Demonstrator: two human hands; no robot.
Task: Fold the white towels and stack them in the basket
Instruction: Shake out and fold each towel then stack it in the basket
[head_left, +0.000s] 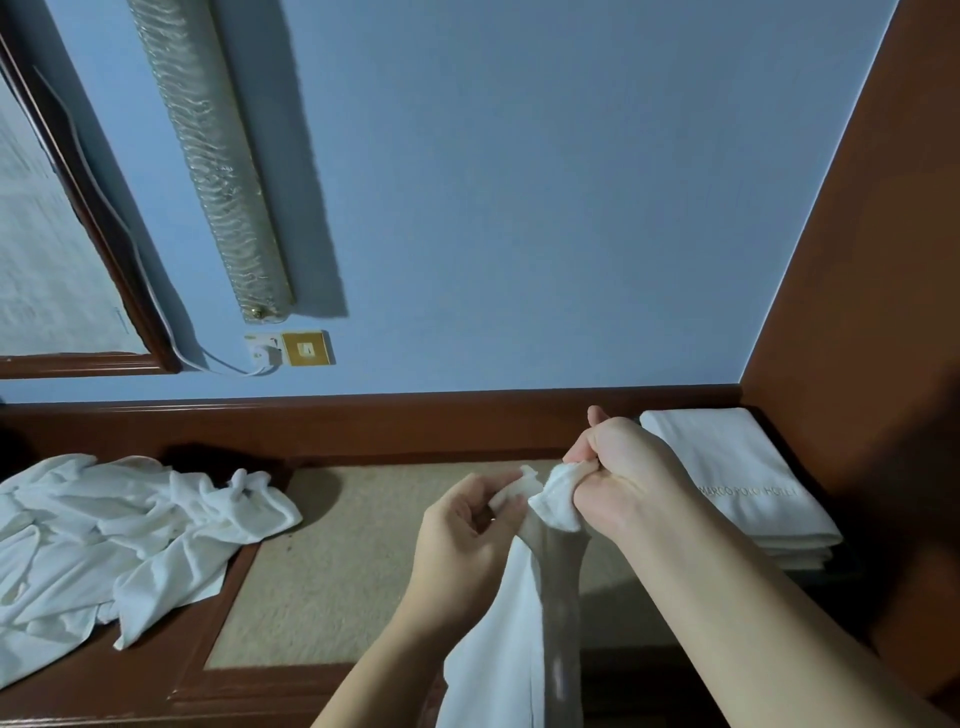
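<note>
Towel (498, 613) is pinched at its top edge by left hand (462, 540) and right hand (618, 478), hanging unfolded | done: folded stack (748, 478) just beyond right hand | left: heap (114, 535) well beyond left hand | basket not seen

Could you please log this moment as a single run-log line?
left hand: pinches towel corner | right hand: grips the other corner | unfolded pile: left | folded stack: right

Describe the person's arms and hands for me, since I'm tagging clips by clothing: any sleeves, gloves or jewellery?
Both forearms are bare as far as the frame shows: no sleeves, gloves, watch or bracelet. The left hand and right hand wear no visible rings, though a small dark spot between the left fingers is too unclear to identify.
</note>
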